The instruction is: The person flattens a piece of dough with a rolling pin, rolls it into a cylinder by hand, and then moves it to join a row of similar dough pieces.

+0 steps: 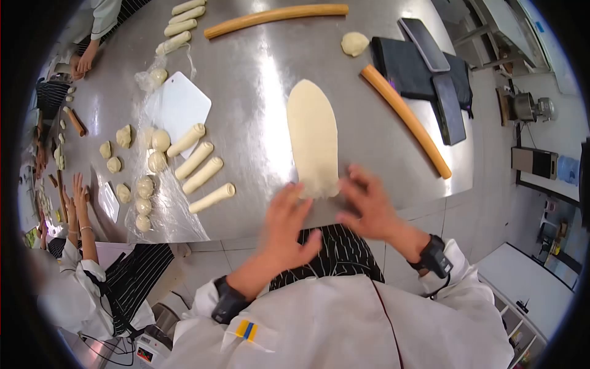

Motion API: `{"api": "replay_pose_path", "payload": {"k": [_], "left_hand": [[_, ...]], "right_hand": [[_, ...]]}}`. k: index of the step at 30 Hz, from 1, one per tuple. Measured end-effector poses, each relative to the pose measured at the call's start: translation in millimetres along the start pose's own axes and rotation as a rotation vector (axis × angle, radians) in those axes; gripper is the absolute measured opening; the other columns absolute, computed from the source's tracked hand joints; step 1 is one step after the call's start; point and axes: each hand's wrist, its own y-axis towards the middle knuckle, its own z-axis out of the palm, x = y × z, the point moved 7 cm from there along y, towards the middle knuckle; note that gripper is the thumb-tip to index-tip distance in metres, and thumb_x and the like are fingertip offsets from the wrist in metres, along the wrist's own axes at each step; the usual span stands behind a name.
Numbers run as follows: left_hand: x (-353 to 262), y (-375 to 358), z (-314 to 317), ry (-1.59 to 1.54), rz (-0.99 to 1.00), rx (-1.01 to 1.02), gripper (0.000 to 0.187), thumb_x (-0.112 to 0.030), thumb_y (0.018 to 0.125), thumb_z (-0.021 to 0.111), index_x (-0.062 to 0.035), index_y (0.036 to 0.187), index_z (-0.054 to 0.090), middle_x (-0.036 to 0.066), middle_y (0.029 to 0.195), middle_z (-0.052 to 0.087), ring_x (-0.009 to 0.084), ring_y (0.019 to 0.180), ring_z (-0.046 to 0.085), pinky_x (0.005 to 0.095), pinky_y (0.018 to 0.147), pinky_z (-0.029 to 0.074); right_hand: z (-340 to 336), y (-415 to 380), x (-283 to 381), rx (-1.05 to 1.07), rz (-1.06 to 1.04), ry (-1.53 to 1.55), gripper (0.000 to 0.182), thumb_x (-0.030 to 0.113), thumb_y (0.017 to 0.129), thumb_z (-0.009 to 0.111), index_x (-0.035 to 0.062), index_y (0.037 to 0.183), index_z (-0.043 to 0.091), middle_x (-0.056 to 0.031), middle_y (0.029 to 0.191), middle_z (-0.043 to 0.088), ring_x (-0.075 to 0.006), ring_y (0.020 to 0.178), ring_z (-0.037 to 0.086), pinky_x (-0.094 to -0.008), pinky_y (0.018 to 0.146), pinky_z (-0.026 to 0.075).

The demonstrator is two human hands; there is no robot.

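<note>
A long, flat oval of rolled-out dough (312, 132) lies on the steel table in front of me, its near end thin and uneven. My left hand (287, 224) is at the dough's near left corner, fingers apart and slightly blurred. At the near right corner is my right hand (370, 206), fingers spread and bent a little, with nothing held. To the left lie several rolled dough cylinders (203, 175) side by side. A wooden rolling pin (405, 120) rests at the right, and another rolling pin (276, 19) lies across the far side.
Dough balls (158, 162) sit under plastic wrap (175, 212) near a white scraper (181, 104). A lone dough lump (354, 43) lies by a black pouch (399, 67) and phones (425, 44). Co-workers' hands (77, 200) are along the left. The table's front edge (424, 203) is close to me.
</note>
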Motion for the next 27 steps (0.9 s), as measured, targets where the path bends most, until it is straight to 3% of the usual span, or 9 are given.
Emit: {"api": "replay_pose_path", "payload": {"k": [1, 4, 6, 8, 12, 15, 20, 23, 27], "left_hand": [[14.2, 24.1, -17.8, 0.056, -0.023, -0.145, 0.053, -0.017, 0.076, 0.070, -0.0003, 0.124, 0.057, 0.021, 0.129, 0.050, 0.0408, 0.121, 0.049, 0.0500, 0.104, 0.038], [61.4, 138.3, -47.8, 0.188, -0.033, -0.313, 0.040, -0.014, 0.085, 0.066, -0.0024, 0.123, 0.060, 0.017, 0.106, 0.060, 0.0327, 0.095, 0.057, 0.0412, 0.084, 0.045], [89.1, 183.3, -34.9, 0.392, -0.112, -0.104, 0.030, -0.017, 0.084, 0.068, -0.0062, 0.112, 0.069, 0.013, 0.104, 0.060, 0.0320, 0.099, 0.054, 0.0386, 0.088, 0.044], [96.1, 194.1, -36.3, 0.369, -0.105, -0.085, 0.028, -0.015, 0.083, 0.069, -0.0068, 0.109, 0.069, 0.012, 0.102, 0.060, 0.0315, 0.099, 0.053, 0.0388, 0.089, 0.043], [95.8, 196.4, -32.1, 0.253, -0.020, -0.069, 0.020, -0.011, 0.083, 0.068, -0.0075, 0.103, 0.070, 0.009, 0.097, 0.062, 0.0296, 0.094, 0.055, 0.0381, 0.085, 0.046], [108.6, 203.3, -28.7, -0.037, -0.153, 0.104, 0.014, -0.009, 0.081, 0.068, -0.0082, 0.095, 0.071, 0.009, 0.090, 0.064, 0.0279, 0.092, 0.058, 0.0377, 0.082, 0.048], [115.9, 217.3, -46.8, -0.117, -0.069, 0.161, 0.015, -0.006, 0.084, 0.065, -0.0047, 0.098, 0.070, 0.010, 0.089, 0.064, 0.0269, 0.084, 0.061, 0.0357, 0.076, 0.049], [124.1, 217.2, -47.5, -0.033, -0.057, 0.182, 0.014, -0.004, 0.085, 0.065, -0.0040, 0.098, 0.071, 0.010, 0.090, 0.063, 0.0257, 0.082, 0.061, 0.0340, 0.075, 0.049], [126.1, 217.6, -48.2, 0.035, -0.010, 0.139, 0.015, -0.004, 0.085, 0.066, -0.0059, 0.098, 0.072, 0.009, 0.087, 0.062, 0.0257, 0.081, 0.061, 0.0335, 0.073, 0.049]], "right_hand": [[-10.3, 15.4, -26.6, -0.146, 0.182, 0.180, 0.051, 0.036, 0.081, 0.071, 0.0054, 0.122, 0.063, -0.0130, 0.118, 0.057, -0.0311, 0.103, 0.057, -0.0443, 0.093, 0.046], [-10.1, 136.6, -59.8, -0.087, 0.106, 0.108, 0.038, 0.024, 0.081, 0.073, 0.0044, 0.114, 0.066, -0.0098, 0.107, 0.059, -0.0317, 0.094, 0.057, -0.0422, 0.085, 0.048], [-0.5, 169.2, -60.4, -0.081, 0.052, 0.060, 0.035, 0.021, 0.081, 0.073, 0.0052, 0.111, 0.067, -0.0097, 0.104, 0.060, -0.0313, 0.093, 0.057, -0.0414, 0.084, 0.047], [16.9, 178.4, -68.2, 0.014, 0.054, -0.112, 0.031, 0.021, 0.081, 0.073, 0.0071, 0.109, 0.068, -0.0121, 0.099, 0.060, -0.0312, 0.094, 0.057, -0.0406, 0.083, 0.047], [14.6, 179.3, -70.7, -0.024, 0.048, -0.018, 0.025, 0.017, 0.083, 0.070, 0.0053, 0.106, 0.068, -0.0102, 0.095, 0.063, -0.0304, 0.087, 0.059, -0.0378, 0.080, 0.048], [19.3, 190.0, -86.5, 0.225, 0.228, 0.209, 0.022, 0.015, 0.084, 0.069, 0.0048, 0.104, 0.068, -0.0095, 0.086, 0.065, -0.0287, 0.079, 0.061, -0.0361, 0.076, 0.050], [11.1, 205.8, -98.3, 0.456, 0.362, 0.309, 0.018, 0.015, 0.085, 0.069, 0.0019, 0.097, 0.070, -0.0121, 0.083, 0.069, -0.0219, 0.076, 0.064, -0.0327, 0.073, 0.050], [8.3, 209.5, -104.9, 0.360, 0.409, 0.202, 0.019, 0.021, 0.082, 0.071, 0.0050, 0.093, 0.072, -0.0129, 0.085, 0.070, -0.0290, 0.081, 0.066, -0.0388, 0.075, 0.052], [11.4, 207.0, -107.2, 0.302, 0.424, 0.147, 0.020, 0.021, 0.082, 0.072, 0.0058, 0.095, 0.073, -0.0134, 0.086, 0.070, -0.0293, 0.080, 0.066, -0.0386, 0.075, 0.052]]}}
